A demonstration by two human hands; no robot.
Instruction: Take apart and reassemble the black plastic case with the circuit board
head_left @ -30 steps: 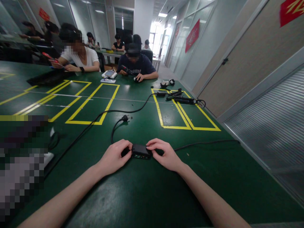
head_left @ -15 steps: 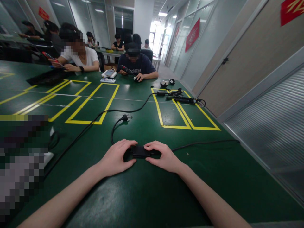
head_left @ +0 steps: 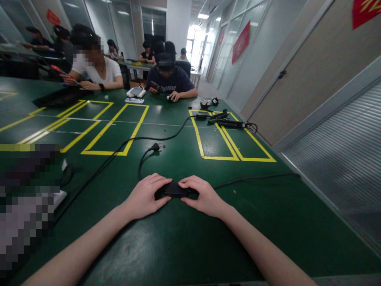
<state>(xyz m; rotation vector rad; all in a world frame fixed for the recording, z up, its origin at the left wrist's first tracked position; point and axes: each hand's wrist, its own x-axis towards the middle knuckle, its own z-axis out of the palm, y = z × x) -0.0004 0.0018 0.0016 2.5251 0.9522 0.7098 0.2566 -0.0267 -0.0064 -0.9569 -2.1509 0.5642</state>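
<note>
A black power adapter [head_left: 176, 190] lies flat on the green table in front of me. My left hand [head_left: 148, 196] grips its left end, fingers over the top and thumb along the near edge. At the opposite end, my right hand [head_left: 204, 196] holds it the same way, partly hiding where the cable joins. A short cord runs from behind my left hand to a black plug [head_left: 155, 147] with metal pins. From the right hand a thin black cable [head_left: 256, 178] stretches to the table's right edge.
A long black cord [head_left: 119, 149] crosses the table from lower left to a pile of black tools [head_left: 228, 123]. Yellow tape outlines [head_left: 104, 152] mark the surface. Two people work across the table, near a white device [head_left: 136, 92] and a black tray [head_left: 58, 97]. A blurred-out area covers the lower left.
Both thumbs have drawn slightly closer against the near edge of the adapter. Otherwise the hands and adapter stay in almost the same place, with the view shifted a little.
</note>
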